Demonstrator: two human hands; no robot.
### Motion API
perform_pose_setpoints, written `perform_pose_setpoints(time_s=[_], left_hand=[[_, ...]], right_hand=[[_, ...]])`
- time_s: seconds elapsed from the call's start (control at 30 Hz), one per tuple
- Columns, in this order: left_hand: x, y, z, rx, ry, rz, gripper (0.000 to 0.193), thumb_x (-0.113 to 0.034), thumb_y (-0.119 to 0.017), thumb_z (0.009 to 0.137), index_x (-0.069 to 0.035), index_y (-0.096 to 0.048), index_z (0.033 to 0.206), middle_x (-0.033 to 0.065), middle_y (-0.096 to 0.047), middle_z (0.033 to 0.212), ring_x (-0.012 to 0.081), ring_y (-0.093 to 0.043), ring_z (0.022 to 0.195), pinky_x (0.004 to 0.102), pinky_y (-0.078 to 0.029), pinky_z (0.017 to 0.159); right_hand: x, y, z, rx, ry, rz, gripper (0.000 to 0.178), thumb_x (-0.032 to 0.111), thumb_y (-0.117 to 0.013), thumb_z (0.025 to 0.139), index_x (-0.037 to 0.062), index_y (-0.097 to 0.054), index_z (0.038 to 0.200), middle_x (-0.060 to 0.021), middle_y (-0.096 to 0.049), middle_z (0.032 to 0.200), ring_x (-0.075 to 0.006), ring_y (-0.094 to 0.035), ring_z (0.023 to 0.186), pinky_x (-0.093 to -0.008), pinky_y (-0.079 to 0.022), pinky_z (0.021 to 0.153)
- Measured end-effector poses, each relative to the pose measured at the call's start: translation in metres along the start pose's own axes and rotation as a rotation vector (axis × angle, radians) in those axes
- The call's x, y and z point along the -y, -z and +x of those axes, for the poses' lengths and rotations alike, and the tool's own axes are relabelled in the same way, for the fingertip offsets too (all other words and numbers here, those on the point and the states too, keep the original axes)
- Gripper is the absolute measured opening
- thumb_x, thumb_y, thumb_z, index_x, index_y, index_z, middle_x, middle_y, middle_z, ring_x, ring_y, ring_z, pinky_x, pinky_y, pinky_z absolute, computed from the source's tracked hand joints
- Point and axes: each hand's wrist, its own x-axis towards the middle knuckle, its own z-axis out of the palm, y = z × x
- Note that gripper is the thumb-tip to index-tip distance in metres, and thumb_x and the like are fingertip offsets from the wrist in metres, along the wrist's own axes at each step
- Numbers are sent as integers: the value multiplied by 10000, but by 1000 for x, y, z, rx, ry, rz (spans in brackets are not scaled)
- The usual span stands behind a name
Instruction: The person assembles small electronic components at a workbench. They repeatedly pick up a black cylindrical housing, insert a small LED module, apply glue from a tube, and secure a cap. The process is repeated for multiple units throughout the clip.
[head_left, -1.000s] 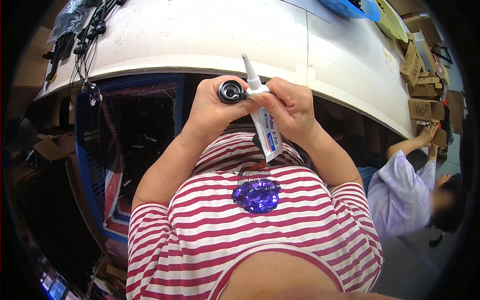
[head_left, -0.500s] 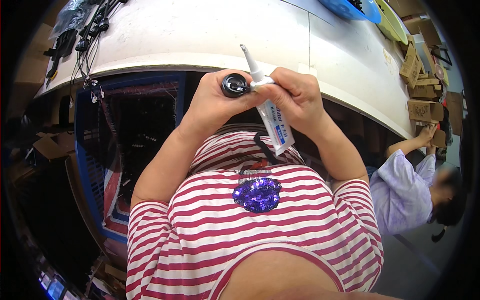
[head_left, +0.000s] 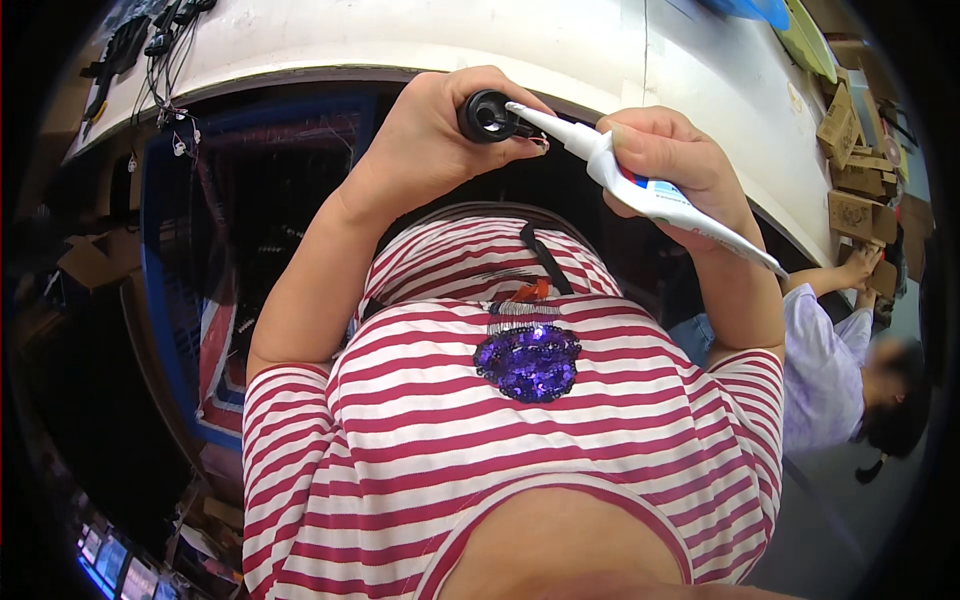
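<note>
Wrapped in the fingers of my left hand [head_left: 437, 125] is a small black round housing [head_left: 487, 117], its open end facing up toward me. The inside of the housing is dark, with a shiny spot. My right hand [head_left: 680, 160] grips a white glue tube [head_left: 672, 208] with a long tapered nozzle [head_left: 555, 128]. The tube lies tilted, its flat tail pointing down to the right. The nozzle's tip is at the right rim of the housing; whether it touches cannot be made out.
A white worktable [head_left: 400, 35] runs across the top. Black cables [head_left: 172, 75] hang over its left edge. Below stands a blue crate [head_left: 160, 290]. At right are cardboard boxes [head_left: 858, 215], a yellow-green basin [head_left: 808, 40], and a person in a pale purple top [head_left: 820, 370].
The glue tube has swung from nearly upright to leaning left, bringing its nozzle to the housing. My right hand has moved right, and the housing's open end has turned slightly.
</note>
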Motion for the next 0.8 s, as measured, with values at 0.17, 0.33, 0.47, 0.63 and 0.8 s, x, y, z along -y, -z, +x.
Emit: perform_pose_setpoints(time_s=[0.17,0.33,0.47,0.63,0.8], left_hand=[[-2,0,-4,10,-16,15,216,2,-703,689,-23,-625,889,44,-612,815,119,-571,755,221,-441,685],[1,-4,-5,-45,-112,67,185,-61,-719,697,-55,-650,869,57,-645,791,154,-609,708,235,-479,640],[7,-5,-5,-43,-146,134,209,-48,-720,685,-55,-645,880,58,-639,807,160,-610,735,250,-485,661],[3,-7,-2,-72,-50,91,218,-44,-727,670,-50,-644,871,51,-637,817,153,-605,748,233,-472,678],[-1,-11,8,-66,62,-1,194,-56,-724,688,-41,-649,866,38,-643,786,114,-589,702,214,-459,635]], right_hand=[[-5,-13,4,-133,-26,-107,249,212,-525,870,-23,-529,787,6,-451,549,-29,-316,410,-188,-223,381],[-5,-16,8,-162,-77,-130,241,205,-523,873,-24,-547,803,19,-450,549,-24,-320,412,-182,-218,375],[-7,-23,7,-247,-137,-11,257,254,-608,825,3,-614,771,32,-447,516,-21,-330,392,-166,-205,355],[-4,-11,6,-192,-161,37,249,238,-592,837,5,-592,750,46,-396,502,-17,-297,395,-174,-189,355],[-4,0,0,-146,-122,84,265,240,-553,867,-7,-581,774,34,-428,522,-16,-305,392,-181,-191,349]])
